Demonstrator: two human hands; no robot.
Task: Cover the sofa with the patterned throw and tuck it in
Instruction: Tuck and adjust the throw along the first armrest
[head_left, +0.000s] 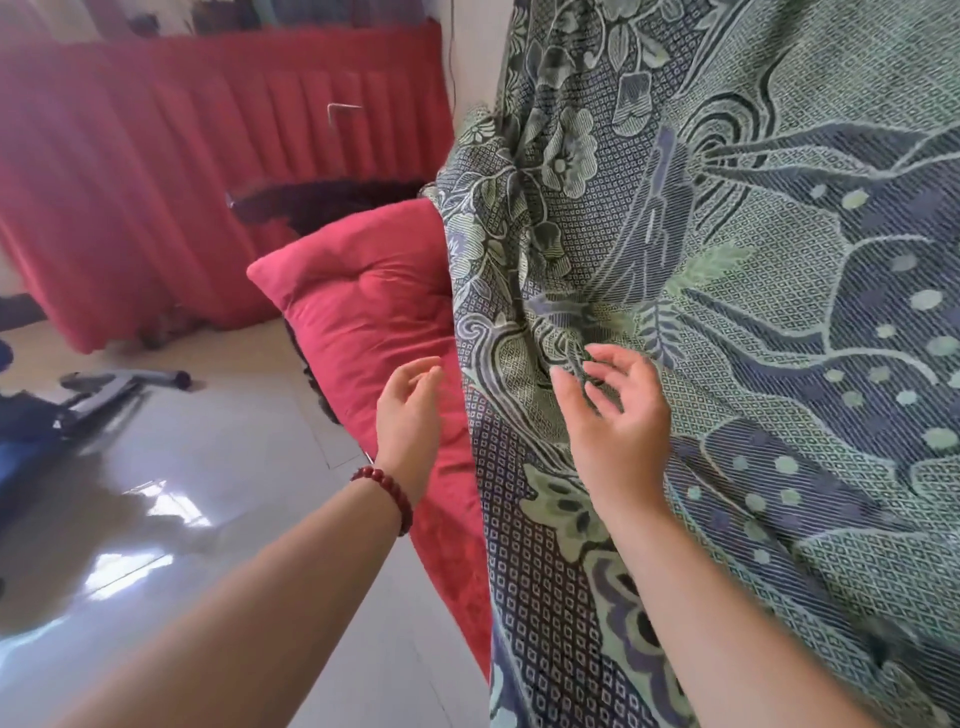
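Head view: we record the patterned throw (727, 312) lying over most of the sofa (363, 312), bunched in folds near the middle, with the sofa's red upholstery uncovered along the throw's left edge. We note the left hand (410, 410), fingers loosely curled and holding nothing, over that bare red part, and the right hand (618, 415) spread wide above the folds, contact with the cloth not determinable. In our judgement, with neither hand gripping, the throw may slip or be tucked in rucked, leaving red exposed.
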